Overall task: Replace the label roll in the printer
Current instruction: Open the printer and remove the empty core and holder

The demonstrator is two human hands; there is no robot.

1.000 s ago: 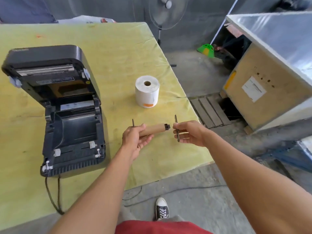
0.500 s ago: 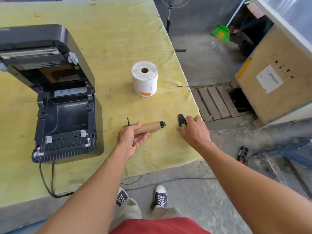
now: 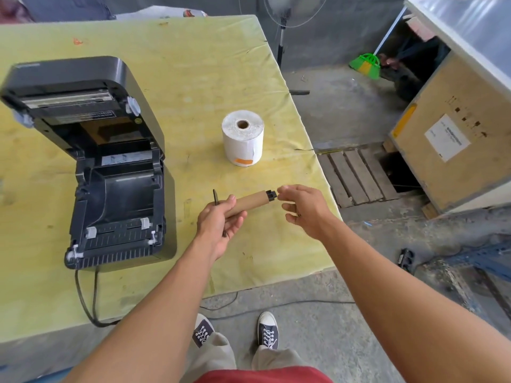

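Note:
The black label printer (image 3: 116, 205) sits on the yellow-covered table (image 3: 193, 64) at the left, lid swung open and roll bay empty. A full white label roll (image 3: 242, 139) stands on end to the right of the printer. My left hand (image 3: 218, 225) is closed around a bare brown cardboard core (image 3: 251, 203) on a black spindle, whose black end (image 3: 271, 195) sticks out to the right. A thin black flange (image 3: 215, 196) shows at the core's left end. My right hand (image 3: 304, 210) hovers at the spindle's black end with fingers spread. A small dark bit shows under its palm.
The table's right edge runs just past my right hand, with a wooden pallet (image 3: 356, 175) on the floor below it. A plywood crate (image 3: 453, 134), a green broom (image 3: 365, 66) and a fan stand (image 3: 282, 42) lie beyond. The printer's cable (image 3: 83, 299) hangs over the front edge.
My right hand lowered the black end piece to the table, then came back up without it to the spindle's end. My left hand kept hold of the core.

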